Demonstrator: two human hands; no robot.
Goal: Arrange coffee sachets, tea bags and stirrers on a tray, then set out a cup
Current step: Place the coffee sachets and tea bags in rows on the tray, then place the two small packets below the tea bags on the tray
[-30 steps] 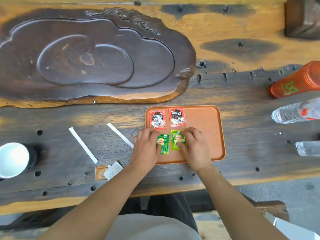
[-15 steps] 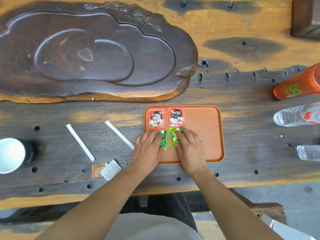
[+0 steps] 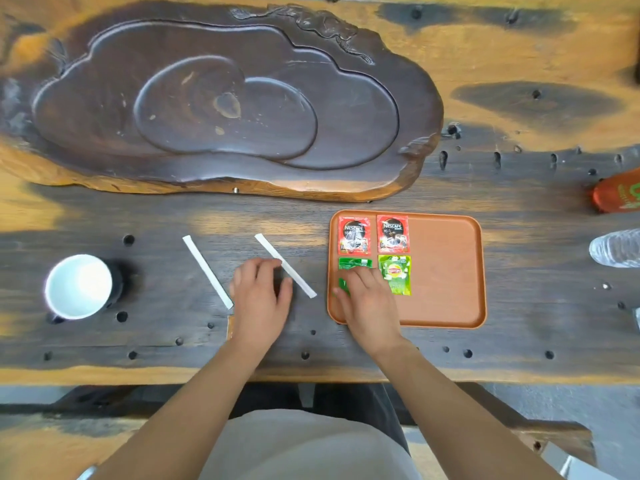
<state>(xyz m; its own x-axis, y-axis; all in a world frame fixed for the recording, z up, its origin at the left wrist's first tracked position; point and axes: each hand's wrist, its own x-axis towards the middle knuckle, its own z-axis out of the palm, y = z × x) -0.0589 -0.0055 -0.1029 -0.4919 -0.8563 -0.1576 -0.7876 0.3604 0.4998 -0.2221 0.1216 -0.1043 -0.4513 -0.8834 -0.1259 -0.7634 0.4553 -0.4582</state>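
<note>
An orange tray (image 3: 446,271) lies on the wooden table. Two red coffee sachets (image 3: 354,235) (image 3: 392,233) sit side by side at its far left. Below them are two green tea bags: the right one (image 3: 395,274) lies uncovered, the left one (image 3: 352,264) is partly under my right hand (image 3: 367,299), which rests flat on it. My left hand (image 3: 261,296) is on the table left of the tray, fingers spread, touching the nearer white wrapped stirrer (image 3: 286,266). A second stirrer (image 3: 207,271) lies further left. A white cup (image 3: 79,286) stands at the far left.
A large carved dark wooden tea board (image 3: 221,105) fills the back of the table. An orange bottle (image 3: 616,195) and a clear water bottle (image 3: 616,247) lie at the right edge. A small brown packet (image 3: 229,327) peeks out beside my left wrist.
My left hand has left the tray and moved left onto the table by the nearer stirrer. My right hand shifted left onto the left tea bag, uncovering the right one.
</note>
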